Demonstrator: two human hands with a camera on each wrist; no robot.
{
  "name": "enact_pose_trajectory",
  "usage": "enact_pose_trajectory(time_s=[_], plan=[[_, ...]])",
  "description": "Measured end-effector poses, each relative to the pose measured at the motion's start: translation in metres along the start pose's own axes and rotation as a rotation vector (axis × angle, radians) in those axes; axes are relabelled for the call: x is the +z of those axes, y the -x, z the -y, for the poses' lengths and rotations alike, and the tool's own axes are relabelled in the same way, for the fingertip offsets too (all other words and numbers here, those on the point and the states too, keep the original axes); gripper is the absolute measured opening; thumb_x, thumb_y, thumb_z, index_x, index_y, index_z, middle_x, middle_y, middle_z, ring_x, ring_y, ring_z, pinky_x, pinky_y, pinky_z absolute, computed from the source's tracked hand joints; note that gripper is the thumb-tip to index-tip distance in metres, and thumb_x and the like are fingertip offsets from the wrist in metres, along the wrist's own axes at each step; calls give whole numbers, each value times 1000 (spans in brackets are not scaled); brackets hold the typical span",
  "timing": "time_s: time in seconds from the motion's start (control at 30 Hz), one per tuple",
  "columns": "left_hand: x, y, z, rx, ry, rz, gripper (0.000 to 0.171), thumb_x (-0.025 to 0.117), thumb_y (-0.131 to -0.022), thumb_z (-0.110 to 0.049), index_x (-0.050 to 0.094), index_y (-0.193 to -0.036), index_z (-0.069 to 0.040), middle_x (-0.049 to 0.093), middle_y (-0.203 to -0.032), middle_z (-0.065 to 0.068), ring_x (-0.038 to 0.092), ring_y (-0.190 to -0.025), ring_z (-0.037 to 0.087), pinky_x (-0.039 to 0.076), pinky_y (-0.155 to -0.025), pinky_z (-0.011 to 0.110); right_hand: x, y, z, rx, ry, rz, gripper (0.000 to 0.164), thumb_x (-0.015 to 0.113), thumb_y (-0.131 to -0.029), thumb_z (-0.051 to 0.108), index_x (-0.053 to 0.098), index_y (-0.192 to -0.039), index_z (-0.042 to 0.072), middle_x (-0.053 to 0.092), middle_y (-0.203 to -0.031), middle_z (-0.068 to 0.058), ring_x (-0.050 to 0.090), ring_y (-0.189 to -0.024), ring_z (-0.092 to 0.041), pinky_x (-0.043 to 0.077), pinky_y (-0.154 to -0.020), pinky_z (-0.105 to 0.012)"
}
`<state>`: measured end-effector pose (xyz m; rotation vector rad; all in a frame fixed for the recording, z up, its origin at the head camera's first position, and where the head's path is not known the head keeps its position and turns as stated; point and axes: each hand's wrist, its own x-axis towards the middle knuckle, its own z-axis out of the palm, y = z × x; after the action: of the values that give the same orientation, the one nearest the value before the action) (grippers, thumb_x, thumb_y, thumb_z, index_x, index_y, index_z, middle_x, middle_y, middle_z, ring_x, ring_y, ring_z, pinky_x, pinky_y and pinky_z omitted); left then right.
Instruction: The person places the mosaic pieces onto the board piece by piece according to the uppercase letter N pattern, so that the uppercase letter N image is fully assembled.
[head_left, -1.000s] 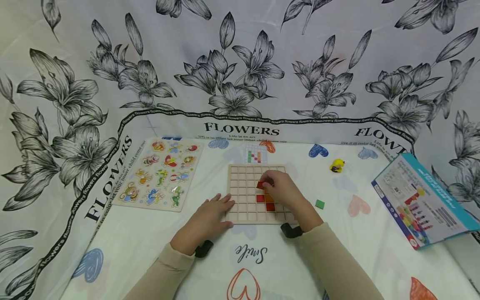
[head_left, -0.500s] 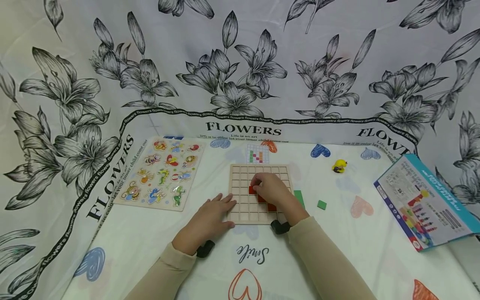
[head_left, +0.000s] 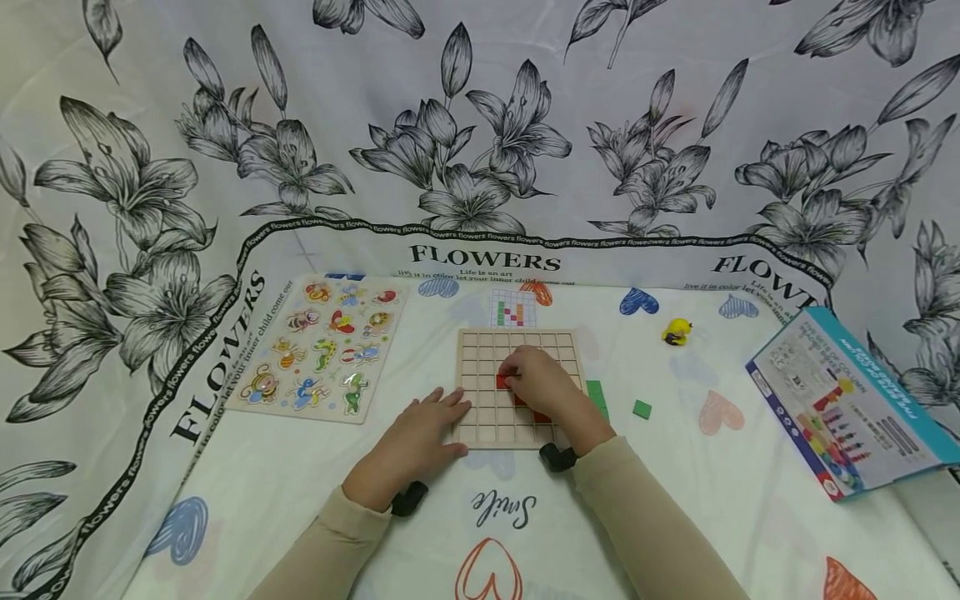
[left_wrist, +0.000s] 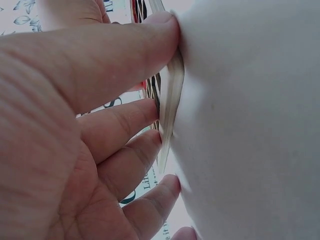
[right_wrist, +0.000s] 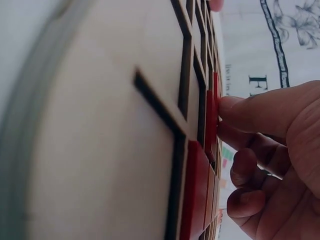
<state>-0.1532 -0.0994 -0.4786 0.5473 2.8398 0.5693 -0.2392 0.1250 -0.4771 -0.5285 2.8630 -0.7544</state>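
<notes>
A wooden grid board point(head_left: 483, 423) lies in front of me in the head view. My right hand point(head_left: 546, 382) is over its middle, pinching a small red square tile point(head_left: 502, 382) between thumb and fingers at the grid. The right wrist view shows the thumb point(right_wrist: 250, 112) against the red tiles' edge. Another red tile point(right_wrist: 196, 192) sits in the grid nearer that camera; the hand partly hides the set tiles. My left hand point(head_left: 416, 437) rests with fingers spread at the board's left edge. In the left wrist view its thumb and fingertips touch the board's edge point(left_wrist: 172, 92).
Green tiles point(head_left: 596, 396) lie by the board's right edge, with one loose green tile point(head_left: 642, 409) farther right. Behind the board is a coloured pattern card point(head_left: 513, 308). An insect puzzle board point(head_left: 322, 350) lies left; a yellow figurine point(head_left: 677, 332) and a box point(head_left: 847, 408) stand right.
My right hand has moved left across the board with the red tile, then barely shifted in the last half second. Green tiles beside the board have come into view. The left hand stays put.
</notes>
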Motion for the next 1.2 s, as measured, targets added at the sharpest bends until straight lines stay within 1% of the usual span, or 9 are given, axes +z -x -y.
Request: enact_pose_trajectory(time_s=[0.17,0.27,0.4,0.5,0.63,0.8,0.87,0.97,1.2], plan=[[0,1,-1,5,13,3,70,81,-84,-36,55,-146,-18,40,-159,-1,28,-151,32,24,-120,59,-3,5,-4,11,-8,-7,12,70,-95,17,76,-104,21,64,-101,7,59,-94,-13,53,-90,-36],[1,1,-1,7,21,5,70,81,-84,-36,55,-147,-18,39,-159,-1,27,-151,32,23,-120,59,-12,16,-9,26,-46,-29,15,68,-96,17,76,-108,20,66,-103,6,59,-95,-16,53,-89,-37],[3,0,-1,4,24,1,70,82,-84,-35,55,-146,-18,39,-159,-2,27,-151,32,23,-120,58,-32,40,-26,65,-105,-71,20,66,-97,17,75,-115,16,66,-107,3,57,-91,-19,53,-82,-36],[3,0,0,3,20,-3,70,81,-84,-35,55,-147,-18,39,-159,-2,27,-151,31,22,-120,58,-48,60,-49,127,-130,-104,23,65,-98,15,73,-120,13,65,-109,-1,54,-87,-22,50,-74,-35],[2,1,-1,2,12,-7,70,81,-84,-35,54,-147,-18,39,-159,-2,27,-151,31,22,-121,58,-66,86,-86,238,-101,-123,28,63,-98,15,68,-126,10,64,-115,-9,53,-91,-26,48,-75,-37],[2,2,-1,-1,20,-8,71,81,-84,-35,54,-147,-18,39,-159,-1,26,-151,31,22,-121,58,-77,115,-124,420,-111,-44,38,65,-97,24,63,-131,8,59,-121,-15,53,-100,-30,51,-83,-42],[2,2,-1,1,22,-11,71,82,-84,-34,54,-147,-18,39,-159,-1,27,-151,32,22,-121,58,-78,123,-133,454,-122,-20,40,68,-96,27,63,-130,8,59,-119,-14,53,-100,-29,50,-83,-42],[2,1,0,2,19,-16,71,82,-84,-34,54,-147,-17,39,-159,-1,27,-151,32,23,-120,58,-76,129,-142,448,-121,-15,39,70,-94,31,65,-126,9,61,-113,-11,53,-97,-27,48,-82,-40],[3,1,0,-3,18,-12,70,82,-84,-34,55,-146,-17,40,-159,-1,27,-151,32,23,-120,58,-73,132,-145,431,-131,-27,31,73,-92,28,69,-116,10,62,-106,-9,54,-93,-26,47,-80,-39]])
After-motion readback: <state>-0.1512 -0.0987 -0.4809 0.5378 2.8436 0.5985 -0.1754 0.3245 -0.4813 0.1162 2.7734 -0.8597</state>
